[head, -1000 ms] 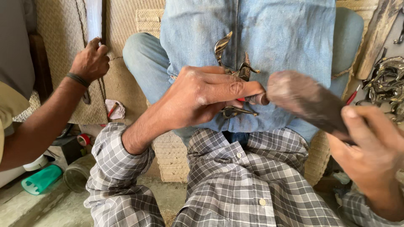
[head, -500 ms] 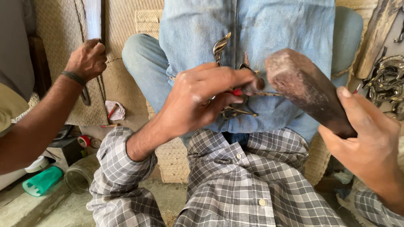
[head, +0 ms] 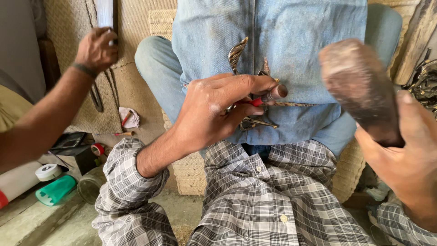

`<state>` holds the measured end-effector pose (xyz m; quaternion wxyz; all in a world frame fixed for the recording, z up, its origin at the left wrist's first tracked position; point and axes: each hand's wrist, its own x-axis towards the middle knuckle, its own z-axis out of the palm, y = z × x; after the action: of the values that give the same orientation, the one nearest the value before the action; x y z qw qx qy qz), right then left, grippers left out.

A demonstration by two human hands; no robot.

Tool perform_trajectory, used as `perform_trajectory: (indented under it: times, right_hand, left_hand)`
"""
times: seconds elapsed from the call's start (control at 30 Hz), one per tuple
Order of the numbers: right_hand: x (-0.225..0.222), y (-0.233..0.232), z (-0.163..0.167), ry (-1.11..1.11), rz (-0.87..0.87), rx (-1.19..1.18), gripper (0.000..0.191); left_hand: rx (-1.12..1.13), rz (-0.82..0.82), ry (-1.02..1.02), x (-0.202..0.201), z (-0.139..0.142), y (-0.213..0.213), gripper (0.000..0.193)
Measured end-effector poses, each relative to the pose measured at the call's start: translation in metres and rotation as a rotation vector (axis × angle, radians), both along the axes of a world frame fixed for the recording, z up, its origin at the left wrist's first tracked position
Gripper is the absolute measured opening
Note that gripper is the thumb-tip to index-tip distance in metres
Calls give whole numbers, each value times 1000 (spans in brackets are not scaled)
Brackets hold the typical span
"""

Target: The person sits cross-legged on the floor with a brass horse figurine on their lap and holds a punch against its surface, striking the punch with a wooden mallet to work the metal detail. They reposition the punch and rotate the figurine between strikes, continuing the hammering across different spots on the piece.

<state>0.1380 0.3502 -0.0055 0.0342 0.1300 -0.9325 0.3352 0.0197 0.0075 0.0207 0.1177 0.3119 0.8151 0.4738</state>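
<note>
tool: slim metal punch with a red band (head: pixel 268 96), pinched in the left hand (head: pixel 214 111), blunt end pointing to 3 o'clock, lying over the lap.
handling of tool: looks stiff, thin and light; likely slick on the bare steel, so the banded shank is the sensible place to hold, just where the fingers sit.
workpiece: curved brass-coloured metal piece (head: pixel 237 52) at 12 o'clock of the left hand, resting on the pale blue denim cloth (head: pixel 291 36); judged rigid, with sharp-looking edges; its lower part is hidden under the hand.
mallet: dark worn wooden mallet (head: pixel 357 89), right hand (head: pixel 405 159) closed round its narrow end at 3 o'clock of the punch; head blurred; looks dense and heavy.
left hand state: closed, fingers wrapped round the punch.
other person: hand (head: pixel 95 48) at 10 o'clock gripping a pale upright bar (head: pixel 104 12).
floor clutter: roll of white tape (head: pixel 48 171), green plastic tub (head: pixel 57 189) at 8 o'clock.
hard to see: punch tip contact is unclear; the right wrist is cut off by the frame; metal heap at the right edge is too cropped to tell.
</note>
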Motion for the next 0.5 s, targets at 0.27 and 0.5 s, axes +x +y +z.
perform_trajectory:
  times: [0.27,0.5]
  right_hand:
    - [9,0,8,-404,-288,-164,16]
    - [-6,-3,6,-412,-332,-266,38]
  left_hand:
    - [-83,5,36,1,8,9,44]
    - [-70,-3,4,-5,3,7,46]
